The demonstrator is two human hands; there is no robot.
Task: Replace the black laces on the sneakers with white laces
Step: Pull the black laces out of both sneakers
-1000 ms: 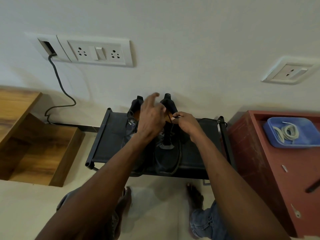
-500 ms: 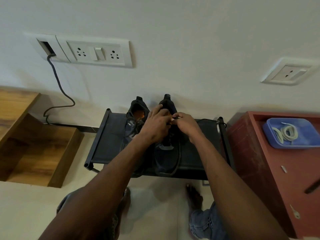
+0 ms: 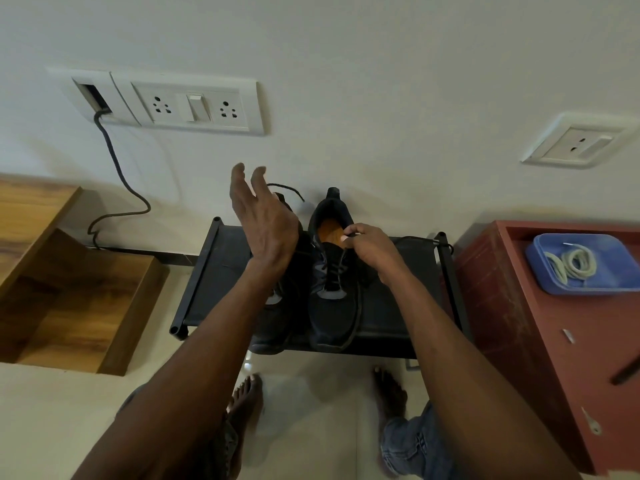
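Head view: two black sneakers stand side by side on a low black rack set against the wall, toes toward the person. Right sneaker sits near the rack's middle, orange insole visible, black lace threaded through its lower eyelets. Left sneaker is just left of it, mostly hidden under the left forearm. Left hand is raised above the rack's back edge, fingers straight and spread; a loose black lace end curves out beside its fingers, whether it is gripped cannot be told. Right hand pinches at the top of the right sneaker's tongue, fingers curled on the lace there. Right of the rack, a red cabinet carries a blue tray holding coiled white laces. Left of the rack, a wooden shelf. Above the rack, a wall socket panel with a dark cable hanging
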